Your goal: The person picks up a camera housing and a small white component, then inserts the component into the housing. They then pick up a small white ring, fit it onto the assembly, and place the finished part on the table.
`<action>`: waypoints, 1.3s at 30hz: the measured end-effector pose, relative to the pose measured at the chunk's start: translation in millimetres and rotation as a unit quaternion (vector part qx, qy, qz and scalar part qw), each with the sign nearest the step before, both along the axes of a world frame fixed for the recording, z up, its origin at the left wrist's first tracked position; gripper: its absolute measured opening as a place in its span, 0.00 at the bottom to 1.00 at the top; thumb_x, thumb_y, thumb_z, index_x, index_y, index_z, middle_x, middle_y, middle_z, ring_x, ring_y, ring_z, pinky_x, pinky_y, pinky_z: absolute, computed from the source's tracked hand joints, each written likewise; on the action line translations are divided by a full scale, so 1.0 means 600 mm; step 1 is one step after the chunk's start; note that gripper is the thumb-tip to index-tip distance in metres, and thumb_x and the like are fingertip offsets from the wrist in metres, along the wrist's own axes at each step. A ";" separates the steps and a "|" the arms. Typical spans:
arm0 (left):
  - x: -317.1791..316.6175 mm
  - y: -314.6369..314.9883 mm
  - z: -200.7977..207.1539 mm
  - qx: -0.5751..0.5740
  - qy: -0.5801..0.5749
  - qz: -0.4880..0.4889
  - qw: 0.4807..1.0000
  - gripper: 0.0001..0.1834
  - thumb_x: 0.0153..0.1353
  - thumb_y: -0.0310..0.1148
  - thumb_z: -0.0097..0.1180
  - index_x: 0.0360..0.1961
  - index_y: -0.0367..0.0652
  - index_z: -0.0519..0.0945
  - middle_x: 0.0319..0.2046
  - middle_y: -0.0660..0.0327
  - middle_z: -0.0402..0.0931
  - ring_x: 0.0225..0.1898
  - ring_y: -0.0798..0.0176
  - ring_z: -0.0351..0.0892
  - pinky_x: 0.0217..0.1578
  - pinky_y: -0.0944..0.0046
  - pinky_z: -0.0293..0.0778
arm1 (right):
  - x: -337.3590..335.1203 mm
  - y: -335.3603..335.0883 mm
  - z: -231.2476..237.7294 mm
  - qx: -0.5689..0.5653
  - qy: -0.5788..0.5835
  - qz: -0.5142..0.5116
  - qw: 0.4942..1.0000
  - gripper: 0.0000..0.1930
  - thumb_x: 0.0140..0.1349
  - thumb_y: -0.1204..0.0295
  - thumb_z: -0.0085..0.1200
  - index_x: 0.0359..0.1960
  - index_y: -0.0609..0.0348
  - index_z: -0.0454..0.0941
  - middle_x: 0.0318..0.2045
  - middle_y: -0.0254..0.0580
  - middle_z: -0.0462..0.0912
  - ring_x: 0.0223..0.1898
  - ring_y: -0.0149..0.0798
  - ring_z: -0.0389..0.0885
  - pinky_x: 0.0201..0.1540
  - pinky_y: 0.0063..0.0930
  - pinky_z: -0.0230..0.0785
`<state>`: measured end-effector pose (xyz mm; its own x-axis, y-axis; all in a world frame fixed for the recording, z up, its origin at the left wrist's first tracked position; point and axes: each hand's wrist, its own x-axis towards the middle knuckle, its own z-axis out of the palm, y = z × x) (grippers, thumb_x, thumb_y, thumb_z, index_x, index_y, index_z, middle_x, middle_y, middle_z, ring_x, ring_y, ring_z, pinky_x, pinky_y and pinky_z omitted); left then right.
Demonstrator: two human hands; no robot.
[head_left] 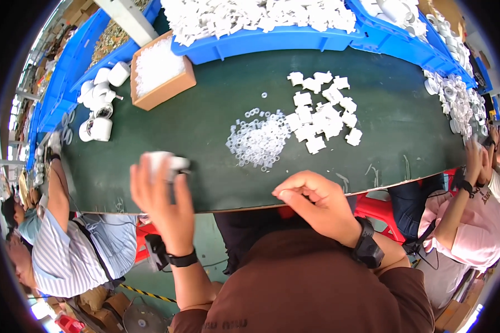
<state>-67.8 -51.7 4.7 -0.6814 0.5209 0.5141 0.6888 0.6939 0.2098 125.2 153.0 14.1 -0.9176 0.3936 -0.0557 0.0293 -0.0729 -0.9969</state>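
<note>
Our left hand (160,194) is clamped on a blurred white plastic fitting (169,162) at the dark green table (205,127) edge, our right hand (316,202) is curled closed nearby, so we'd steady it before reaching the small clear plastic rings (258,141).

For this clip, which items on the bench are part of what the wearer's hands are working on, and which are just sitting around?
In use:
- left hand, holding a blurred white fitting
- right hand, curled at the table edge
- pile of small clear rings
- cluster of white plastic clips

Lying about:
- cardboard box of white bits
- blue bins of white parts
- white fittings at left
- co-workers on both sides
</note>
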 end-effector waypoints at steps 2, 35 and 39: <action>-0.001 0.002 -0.006 0.081 -0.016 0.036 0.996 0.23 0.64 0.28 0.62 0.61 0.43 0.79 0.66 0.51 0.70 0.67 0.41 0.64 0.66 0.46 0.59 | 0.027 0.022 -0.006 0.081 0.008 -0.076 0.994 0.07 0.71 0.82 0.55 0.48 0.67 0.79 0.43 0.39 0.84 0.44 0.29 0.83 0.48 0.22 0.75; 0.073 0.074 -0.020 0.224 -0.239 -0.197 0.924 0.11 0.62 0.15 0.50 0.39 0.37 0.83 0.41 0.52 0.82 0.44 0.51 0.79 0.49 0.58 0.74 | 0.145 0.263 0.046 0.103 -0.007 -0.157 0.982 0.28 0.64 0.74 0.64 0.65 0.60 0.70 0.55 0.37 0.77 0.56 0.31 0.75 0.59 0.29 0.69; 0.113 0.076 0.022 0.203 -0.394 -0.279 0.852 0.18 0.67 0.24 0.51 0.56 0.35 0.81 0.52 0.47 0.78 0.54 0.48 0.77 0.59 0.55 0.69 | 0.072 0.108 0.043 -0.057 0.018 -0.025 0.998 0.33 0.62 0.83 0.64 0.69 0.60 0.66 0.60 0.39 0.74 0.61 0.34 0.75 0.63 0.33 0.69</action>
